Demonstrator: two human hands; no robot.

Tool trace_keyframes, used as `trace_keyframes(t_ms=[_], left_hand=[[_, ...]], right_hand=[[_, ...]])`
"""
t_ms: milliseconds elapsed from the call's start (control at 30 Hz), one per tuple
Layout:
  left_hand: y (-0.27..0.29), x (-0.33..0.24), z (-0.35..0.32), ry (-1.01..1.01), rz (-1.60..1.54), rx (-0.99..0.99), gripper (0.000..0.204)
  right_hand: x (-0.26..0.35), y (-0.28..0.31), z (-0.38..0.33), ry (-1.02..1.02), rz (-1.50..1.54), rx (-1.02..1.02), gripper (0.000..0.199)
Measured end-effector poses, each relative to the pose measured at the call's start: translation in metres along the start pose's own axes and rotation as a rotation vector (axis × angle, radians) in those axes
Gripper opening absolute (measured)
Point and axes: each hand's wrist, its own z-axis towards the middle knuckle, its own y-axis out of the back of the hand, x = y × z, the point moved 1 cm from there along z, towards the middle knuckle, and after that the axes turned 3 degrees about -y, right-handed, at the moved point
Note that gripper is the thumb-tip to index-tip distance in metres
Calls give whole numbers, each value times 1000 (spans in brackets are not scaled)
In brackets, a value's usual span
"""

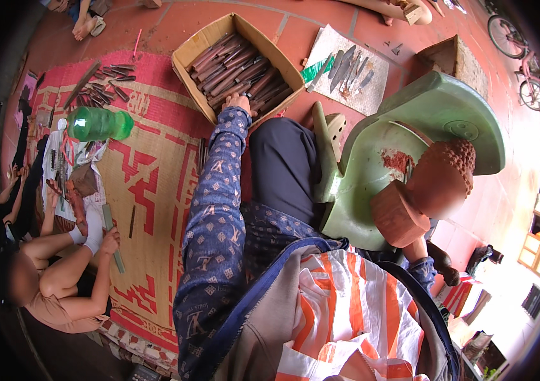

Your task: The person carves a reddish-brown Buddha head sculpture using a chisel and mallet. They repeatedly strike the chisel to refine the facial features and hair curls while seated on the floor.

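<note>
A reddish-brown carved wooden head [446,171] with knobbly curled hair lies tilted over the green plastic chair. My right hand [416,249] holds it from below at its block-like base, its fingers mostly hidden by the wood. My left arm stretches forward to a cardboard box [187,82]. There my left hand [237,103] reaches in at the near edge with bent fingers, among several carving chisels [235,63] with brown wooden handles. What its fingertips grip, if anything, is hidden. Reddish wood dust [395,161] marks the chair seat [362,184].
Several flat blades lie on a pale sheet [371,79] beyond the green chair [438,105]. On the left, a patterned mat [155,222] carries more tools and a green bottle [100,124]. A person [66,286] sits there holding a greenish bar [117,251].
</note>
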Motion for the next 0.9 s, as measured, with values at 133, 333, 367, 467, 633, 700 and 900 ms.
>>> trace_keyframes(t_ms=[133, 333, 367, 467, 633, 700, 900], left_hand=[[2, 16, 8, -94, -165, -236, 28], [38, 71, -53, -214, -1041, -665, 13], [39, 78, -70, -239, -1213, -731, 11], [47, 80, -144, -8, -1468, -805, 23], [-62, 105, -174, 368, -2005, -719, 44], [-113, 119, -171, 561, -2237, -747, 47], [-184, 154, -138, 742, -2717, -755, 49]], right_hand=[[-6, -4, 0, 40, -137, 14, 42], [-5, -10, 1, 18, -212, 49, 43], [-5, -9, 0, 9, -199, 66, 43], [-4, -4, -3, 29, -110, 12, 42], [-6, -6, -1, 74, -83, -53, 40], [-8, -4, 0, 82, -55, -66, 39], [-7, -7, 2, 69, -88, -100, 38]])
